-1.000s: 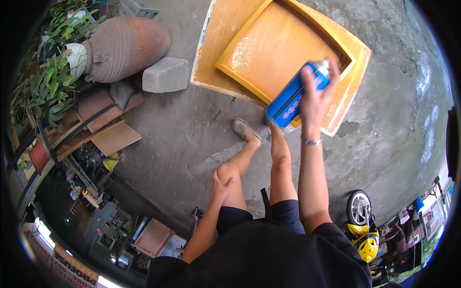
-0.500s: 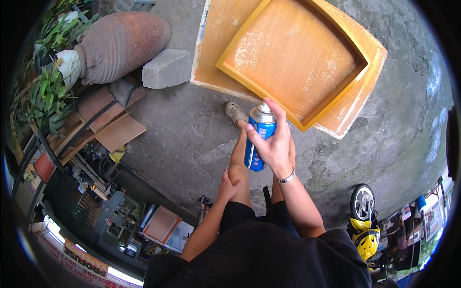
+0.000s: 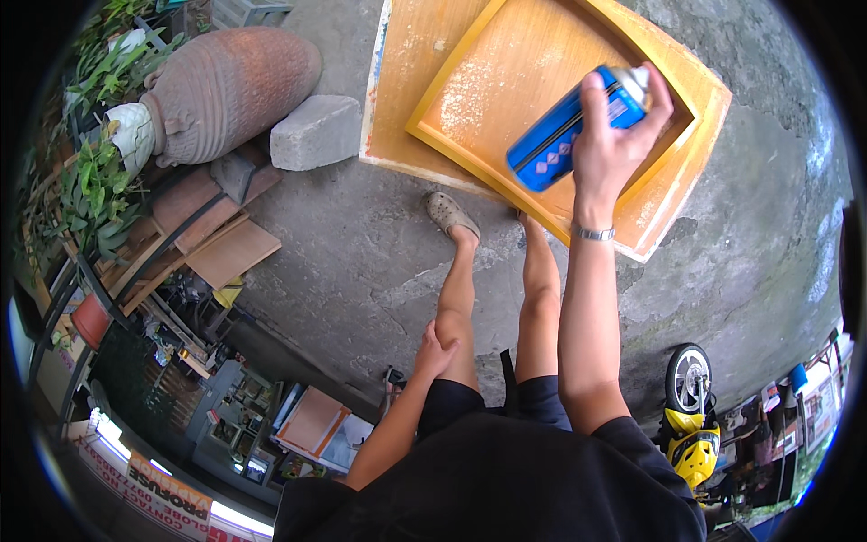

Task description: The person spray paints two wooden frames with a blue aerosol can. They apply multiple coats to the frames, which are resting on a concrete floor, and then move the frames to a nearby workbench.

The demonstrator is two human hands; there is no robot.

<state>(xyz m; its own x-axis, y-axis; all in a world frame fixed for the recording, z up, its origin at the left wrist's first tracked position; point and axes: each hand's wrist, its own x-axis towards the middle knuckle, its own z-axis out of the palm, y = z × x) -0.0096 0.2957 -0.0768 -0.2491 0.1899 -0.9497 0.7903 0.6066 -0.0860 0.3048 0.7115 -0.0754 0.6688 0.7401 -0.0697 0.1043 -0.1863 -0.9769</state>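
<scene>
My right hand is wrapped around a blue spray can, its index finger at the white nozzle on top. The can leans with its nozzle end toward the upper right. It is held above a shallow yellow-brown wooden tray with raised sides and whitish patches on its inner face. Under the tray lies a larger wooden board with pale, worn edges. My left hand rests on my left leg by the knee, thumb and fingers apart, holding nothing.
A grey concrete block and a large clay jar lie left of the board, near plants and stacked wood pieces. A yellow motorbike stands at the lower right. My left shoe is on the rough concrete ground.
My right hand has carried the spray can up and to the right, from in front of my legs to over the tray. The can has gone from upright to tilted. My left hand stays put.
</scene>
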